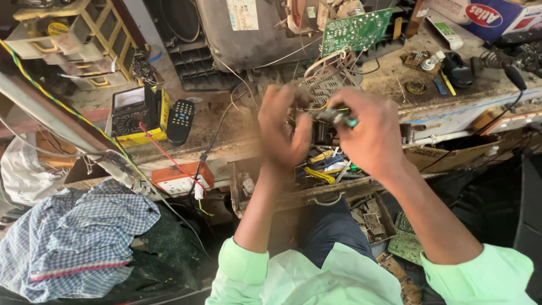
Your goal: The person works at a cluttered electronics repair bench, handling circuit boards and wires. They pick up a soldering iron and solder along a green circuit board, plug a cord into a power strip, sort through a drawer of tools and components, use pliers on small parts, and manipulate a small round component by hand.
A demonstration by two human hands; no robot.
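**Small part held over a cluttered drawer**

Both hands meet above the open drawer (293,195) of tools. The right hand (370,133) pinches a small dark part (333,116) with a teal tip; the left hand (282,133) curls against it, fingers bent, though blur hides its exact grip. Loose wires (324,65) hang close behind, so a snag could tug the part free into the drawer's jumble.
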